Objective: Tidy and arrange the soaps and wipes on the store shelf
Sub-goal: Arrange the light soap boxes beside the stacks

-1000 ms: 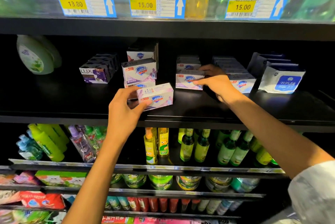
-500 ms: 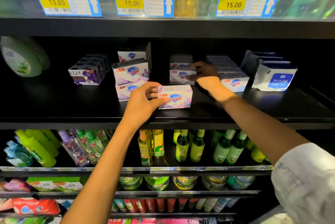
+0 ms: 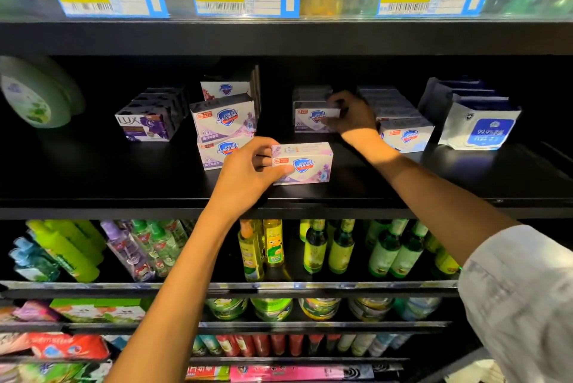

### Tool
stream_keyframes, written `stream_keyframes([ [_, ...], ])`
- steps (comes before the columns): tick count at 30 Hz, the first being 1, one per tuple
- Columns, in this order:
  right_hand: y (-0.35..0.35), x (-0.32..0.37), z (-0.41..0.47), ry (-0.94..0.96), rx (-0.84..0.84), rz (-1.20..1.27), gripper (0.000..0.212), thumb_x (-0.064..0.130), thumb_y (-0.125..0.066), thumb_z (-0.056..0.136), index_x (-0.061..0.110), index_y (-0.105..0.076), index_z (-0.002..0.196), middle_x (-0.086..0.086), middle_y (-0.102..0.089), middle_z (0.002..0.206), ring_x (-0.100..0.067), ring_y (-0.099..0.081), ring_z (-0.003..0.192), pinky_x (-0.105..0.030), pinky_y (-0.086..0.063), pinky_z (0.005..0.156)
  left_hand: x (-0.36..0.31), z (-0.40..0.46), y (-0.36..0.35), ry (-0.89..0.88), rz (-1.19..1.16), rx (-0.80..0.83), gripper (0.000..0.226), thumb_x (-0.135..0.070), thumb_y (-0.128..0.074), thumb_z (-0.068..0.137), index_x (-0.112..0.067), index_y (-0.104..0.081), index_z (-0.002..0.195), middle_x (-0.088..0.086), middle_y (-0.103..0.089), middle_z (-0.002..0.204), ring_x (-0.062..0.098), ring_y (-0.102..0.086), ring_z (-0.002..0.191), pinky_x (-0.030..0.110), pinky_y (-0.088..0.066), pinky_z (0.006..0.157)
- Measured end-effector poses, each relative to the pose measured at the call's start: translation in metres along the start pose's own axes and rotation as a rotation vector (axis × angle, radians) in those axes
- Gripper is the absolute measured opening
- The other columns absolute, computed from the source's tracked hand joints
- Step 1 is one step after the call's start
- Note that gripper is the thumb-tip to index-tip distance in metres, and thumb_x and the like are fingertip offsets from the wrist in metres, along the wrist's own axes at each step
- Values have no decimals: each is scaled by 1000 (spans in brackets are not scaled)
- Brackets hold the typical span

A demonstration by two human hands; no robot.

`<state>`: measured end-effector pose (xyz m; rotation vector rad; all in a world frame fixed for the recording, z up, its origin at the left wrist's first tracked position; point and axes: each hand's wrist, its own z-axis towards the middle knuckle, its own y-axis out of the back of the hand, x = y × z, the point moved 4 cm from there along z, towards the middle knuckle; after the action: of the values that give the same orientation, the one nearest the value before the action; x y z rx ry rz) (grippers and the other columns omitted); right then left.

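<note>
Head view. Step in hand, as I judge it: placing a loose soap box into its row.

Left hand [image 3: 248,171] pinches the left end of a lavender soap box [image 3: 305,164] at the shelf [image 3: 93,184] front, apparently resting on it. Right hand [image 3: 350,116] is curled round the right end of the front box [image 3: 313,119] of the middle soap stack.

Next move likely calls for lining the held box up with a matching stack, label forward.

Count: three boxes visible in the left Safeguard stack [image 3: 224,117]; one Lux row [image 3: 148,123]; one right row [image 3: 403,134]; wipes packs [image 3: 483,126], number unclear.
</note>
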<state>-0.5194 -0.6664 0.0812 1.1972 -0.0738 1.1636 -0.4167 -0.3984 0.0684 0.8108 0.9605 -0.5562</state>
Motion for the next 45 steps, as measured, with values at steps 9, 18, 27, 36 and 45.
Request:
stream_keyframes([
  [9,14,16,-34,-41,1,-10,68,18,-86,82,14,-54,141,-16,-62,138,-37,-59,126,-41,-51,105,2,0,-2,7,34,38,49,-10,-85,83,-22,-59,123,-6,-67,111,7,-69,103,20,-59,85],
  [18,51,3,-124,83,213,-153,31,32,-72,95,23,-70,125,1,-68,128,-21,-63,122,-39,-48,108,0,29,-15,60,79,-3,47,-13,-82,88,-18,-56,126,-3,-67,113,8,-67,101,22,-59,83],
  [27,67,8,-164,169,503,-353,110,101,-28,66,37,-44,154,15,-30,167,-9,-24,155,-38,-28,125,9,79,-42,106,271,-63,51,-21,-82,89,-4,-63,133,15,-70,130,28,-66,120,32,-52,96],
  [36,68,9,-167,169,580,-404,110,97,-40,68,38,-31,160,17,-16,171,-4,-9,157,-38,-21,128,19,110,-50,38,319,-121,38,-19,-81,90,-8,-67,123,14,-72,125,28,-68,114,23,-48,88],
  [45,67,5,-165,163,576,-386,110,99,-39,68,40,-30,160,20,-15,170,-3,-8,157,-43,-23,127,14,123,-59,52,450,-137,39,-26,-84,87,-2,-69,114,17,-74,116,34,-71,106,35,-57,90],
])
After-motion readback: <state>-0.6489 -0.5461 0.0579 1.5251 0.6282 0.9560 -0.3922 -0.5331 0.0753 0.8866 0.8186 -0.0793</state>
